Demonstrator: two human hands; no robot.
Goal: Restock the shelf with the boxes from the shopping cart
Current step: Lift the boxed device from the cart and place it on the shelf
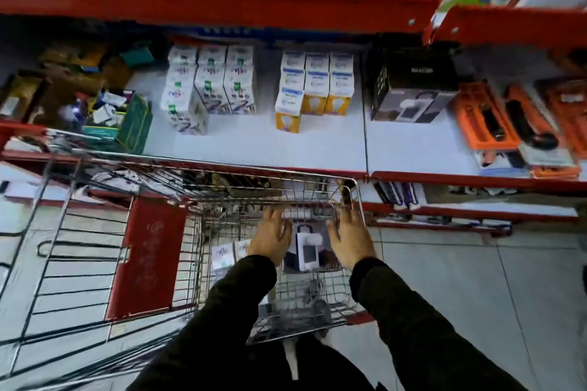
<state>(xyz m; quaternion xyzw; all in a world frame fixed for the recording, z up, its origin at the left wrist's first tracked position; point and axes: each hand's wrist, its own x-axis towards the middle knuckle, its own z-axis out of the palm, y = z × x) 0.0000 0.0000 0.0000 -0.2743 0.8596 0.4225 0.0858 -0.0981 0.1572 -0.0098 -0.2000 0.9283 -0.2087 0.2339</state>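
Observation:
Both my hands reach down into the wire shopping cart [197, 168]. My left hand [271, 238] and my right hand [347, 238] press flat on the two sides of a dark box [306, 247] with a white device pictured on it. Small white boxes [224, 255] lie in the cart just left of my left hand. On the white shelf [254, 143] above the cart stands a matching dark box [413, 101], beside rows of white bulb boxes [209, 86] and white-and-yellow bulb boxes [314, 86].
The cart's red flap [149, 257] hangs at the left. Orange packs [514, 124] lie on the shelf's right part, an open green carton [127, 120] of small items at its left. A red shelf beam [222, 0] runs overhead with more boxes above it.

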